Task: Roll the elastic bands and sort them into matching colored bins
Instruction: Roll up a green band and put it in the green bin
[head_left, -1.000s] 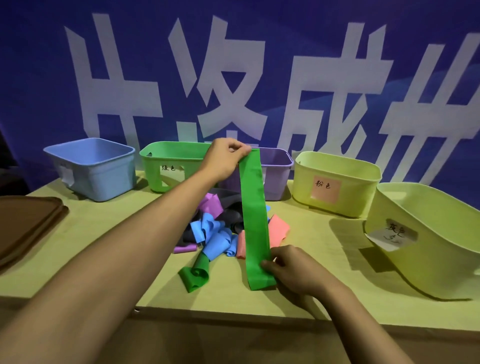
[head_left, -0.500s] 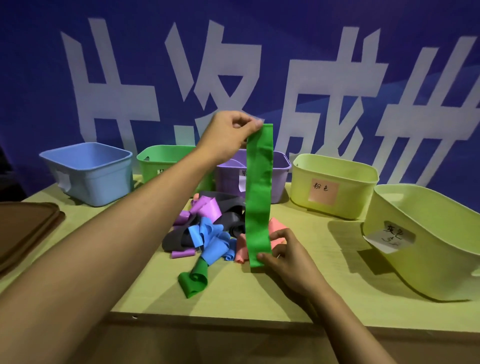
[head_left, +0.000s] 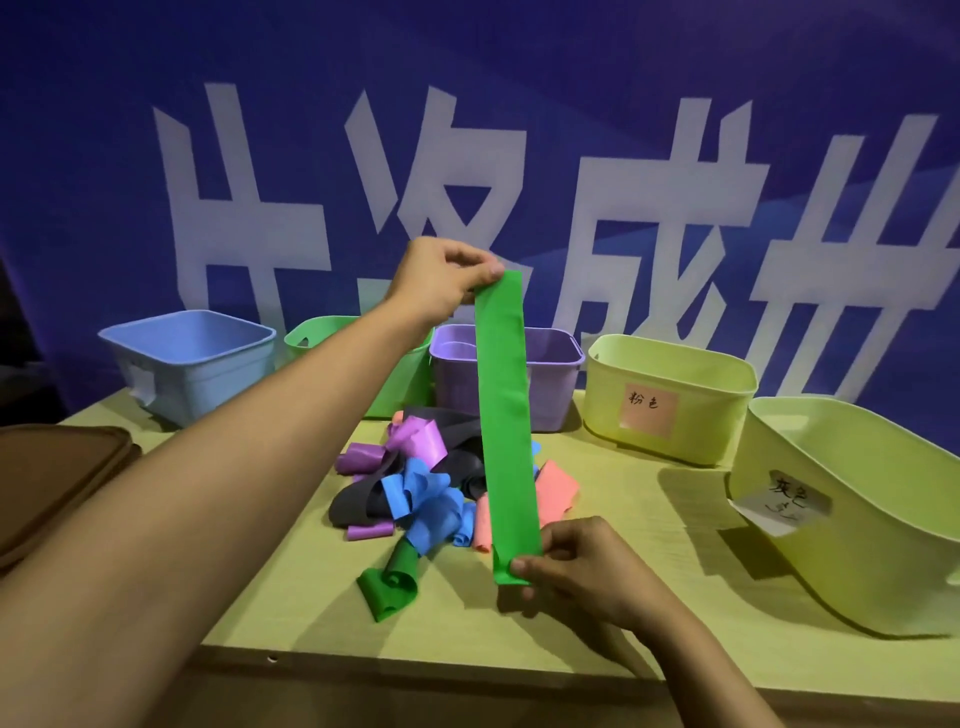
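A long green elastic band (head_left: 506, 415) hangs stretched upright above the table. My left hand (head_left: 441, 283) pinches its top end, and my right hand (head_left: 576, 564) pinches its bottom end, which is folded over. Behind the band lies a pile of purple, blue, pink and dark grey bands (head_left: 415, 483). A second green band (head_left: 389, 584), loosely curled, lies in front of the pile. At the back stand a blue bin (head_left: 192, 358), a green bin (head_left: 311, 338) partly hidden by my left arm, and a purple bin (head_left: 550, 374).
Two yellow-green bins stand to the right: one with a pink label (head_left: 670, 395), one with a white label (head_left: 857, 514). A brown lid (head_left: 47, 478) lies at the table's left edge. A blue banner with white characters hangs behind. The table's front edge runs below my hands.
My left hand has lifted the band's top end higher and the band now hangs off the table; my right hand has followed its bottom end and folded it over.
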